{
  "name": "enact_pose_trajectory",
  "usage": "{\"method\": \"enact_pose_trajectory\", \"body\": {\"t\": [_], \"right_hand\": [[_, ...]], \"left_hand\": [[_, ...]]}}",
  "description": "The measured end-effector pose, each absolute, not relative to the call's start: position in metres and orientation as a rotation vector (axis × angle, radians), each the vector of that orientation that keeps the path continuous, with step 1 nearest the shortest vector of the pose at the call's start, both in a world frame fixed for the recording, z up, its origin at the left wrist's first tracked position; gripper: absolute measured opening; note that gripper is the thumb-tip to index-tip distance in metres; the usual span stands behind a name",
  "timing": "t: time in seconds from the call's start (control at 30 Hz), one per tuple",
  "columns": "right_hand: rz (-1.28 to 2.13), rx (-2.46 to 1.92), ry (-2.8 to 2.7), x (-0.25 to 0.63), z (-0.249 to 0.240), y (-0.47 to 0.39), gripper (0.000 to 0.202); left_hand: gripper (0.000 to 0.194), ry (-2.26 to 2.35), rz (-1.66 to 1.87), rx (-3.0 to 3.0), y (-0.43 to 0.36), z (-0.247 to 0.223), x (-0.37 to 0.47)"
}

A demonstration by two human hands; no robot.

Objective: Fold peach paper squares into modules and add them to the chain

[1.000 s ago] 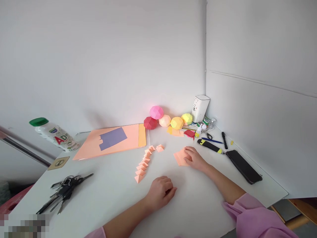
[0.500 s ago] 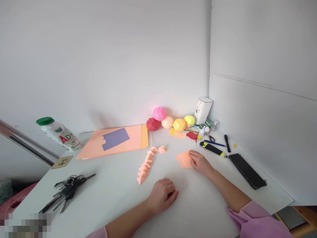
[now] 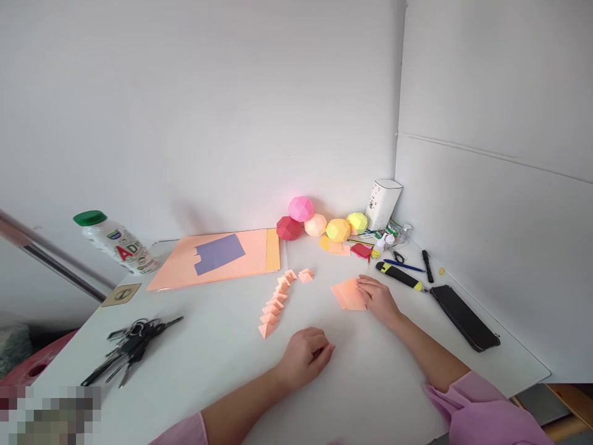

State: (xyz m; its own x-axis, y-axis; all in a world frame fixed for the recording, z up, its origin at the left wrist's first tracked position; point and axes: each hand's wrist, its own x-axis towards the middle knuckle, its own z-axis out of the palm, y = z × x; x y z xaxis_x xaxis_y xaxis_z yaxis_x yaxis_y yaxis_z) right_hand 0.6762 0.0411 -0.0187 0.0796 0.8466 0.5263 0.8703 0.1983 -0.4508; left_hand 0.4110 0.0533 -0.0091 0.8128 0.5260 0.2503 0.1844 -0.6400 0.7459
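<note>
My right hand (image 3: 378,300) rests at the right edge of a few overlapping peach paper squares (image 3: 345,293), with its fingertips on the paper; the thumb's hold is partly hidden. My left hand (image 3: 306,357) lies on the table nearer to me, its fingers curled in and nothing visible in them. Left of the paper squares, a slanting row of several small folded peach paper pyramids (image 3: 273,307) stands on the table. One or two more folded pieces (image 3: 306,275) sit just right of the row's far end.
Faceted paper balls (image 3: 338,230) line the back wall. Large peach sheets (image 3: 169,269) carry a purple paper piece (image 3: 220,254). A cutter knife (image 3: 399,276), a blue pen (image 3: 404,265) and a black phone-like object (image 3: 464,317) lie right; keys (image 3: 134,346) and a bottle (image 3: 118,244) are left.
The fingers of my right hand have straightened slightly over the paper's edge. My left hand's fingers have drawn in a little. The whole view has shifted slightly.
</note>
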Motion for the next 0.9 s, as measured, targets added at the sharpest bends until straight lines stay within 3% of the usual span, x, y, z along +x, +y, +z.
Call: {"method": "enact_pose_trajectory", "body": {"t": [0.1,0.23,0.47,0.6,0.9], "right_hand": [[-0.152,-1.513,-1.627,0.647,-0.002,0.032,0.021],[-0.154,-1.326,-1.870,0.584,0.008,0.011,0.024],[-0.034,-1.126,-2.035,0.559,-0.007,0.007,0.023],[0.127,-1.052,-1.976,0.574,-0.007,0.011,0.014],[0.728,-1.160,-1.722,0.578,-0.004,0.014,0.023]], "left_hand": [[0.035,0.597,0.577,1.854,0.054,-0.002,0.407],[0.045,0.570,0.558,1.443,0.060,0.005,0.404],[0.035,0.563,0.516,1.088,0.072,0.004,0.406],[0.035,0.543,0.467,1.093,0.074,0.002,0.408],[0.037,0.622,0.423,1.236,0.069,0.002,0.410]]}}
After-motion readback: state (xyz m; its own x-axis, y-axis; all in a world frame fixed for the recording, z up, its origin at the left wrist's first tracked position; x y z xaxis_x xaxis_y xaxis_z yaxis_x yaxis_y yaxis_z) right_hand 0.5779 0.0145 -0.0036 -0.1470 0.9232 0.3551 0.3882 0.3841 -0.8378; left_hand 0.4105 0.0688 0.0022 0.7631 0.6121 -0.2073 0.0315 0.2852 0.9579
